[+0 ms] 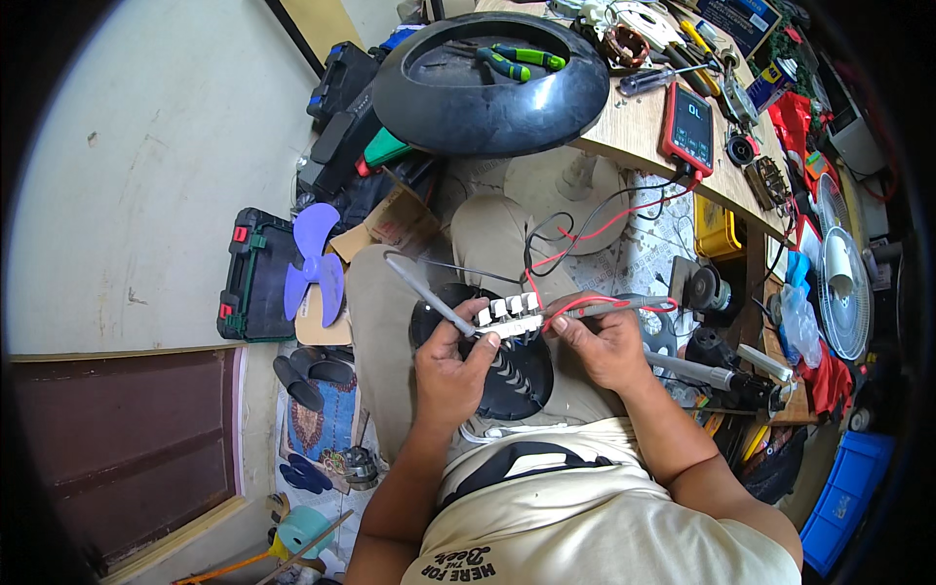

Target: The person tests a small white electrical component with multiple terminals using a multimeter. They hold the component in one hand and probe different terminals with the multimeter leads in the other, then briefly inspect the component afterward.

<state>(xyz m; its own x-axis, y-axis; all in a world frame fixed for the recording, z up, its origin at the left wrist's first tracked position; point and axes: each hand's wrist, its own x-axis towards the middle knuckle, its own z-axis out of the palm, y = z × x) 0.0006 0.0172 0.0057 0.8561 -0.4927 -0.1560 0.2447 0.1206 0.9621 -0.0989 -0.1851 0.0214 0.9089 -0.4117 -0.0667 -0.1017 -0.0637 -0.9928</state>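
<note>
Above my lap I hold a white push-button switch block point(509, 317) with a row of white keys. My left hand point(453, 375) is closed on its left end, thumb in front; a grey test probe point(429, 292) with a black lead slants up from there, and its tip is hidden by the fingers. My right hand point(606, 343) pinches a second grey probe point(624, 305) with a red lead at the block's right end. Whether either tip touches metal I cannot tell. Both leads run to a red multimeter point(689, 129), its screen lit, on the table.
A black round fan base point(492, 83) juts over the table's point(624, 122) near edge, green-handled pliers point(522, 61) in it. A screwdriver point(648, 80) and motor parts lie beside the meter. Left stand a purple fan blade point(314, 263) and a black toolbox point(258, 278); far right, a blue crate point(846, 502).
</note>
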